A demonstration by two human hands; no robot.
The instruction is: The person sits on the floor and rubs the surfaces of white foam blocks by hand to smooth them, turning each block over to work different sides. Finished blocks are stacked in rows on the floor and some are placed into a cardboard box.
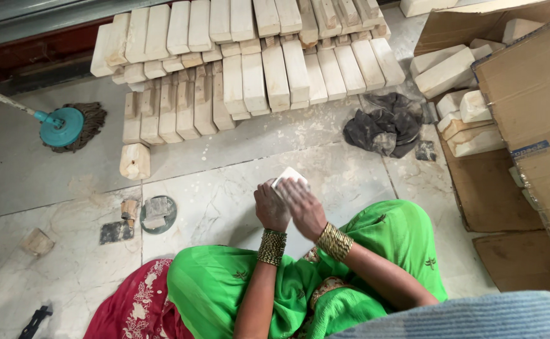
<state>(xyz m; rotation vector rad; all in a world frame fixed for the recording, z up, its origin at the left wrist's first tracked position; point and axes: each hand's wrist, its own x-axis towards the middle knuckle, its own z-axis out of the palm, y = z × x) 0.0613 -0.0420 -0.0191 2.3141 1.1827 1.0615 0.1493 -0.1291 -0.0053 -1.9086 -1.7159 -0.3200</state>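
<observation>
Both hands, left hand [271, 207] and right hand [302, 206], clasp a small pale rectangular wooden block [287, 177] above the lap, steadying it over the marble floor [224, 201] near stacked pale wooden blocks [250, 56].

Bare marble floor [224, 157] lies open ahead of the hands, hemmed by stacked wooden blocks [256, 63] beyond, a crumpled dark rag [385, 129] and cardboard boxes [526, 94] at right

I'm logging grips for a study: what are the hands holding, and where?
Both hands, left hand and right hand, clasp a pale wooden block by its lower part; its top corner shows.
</observation>
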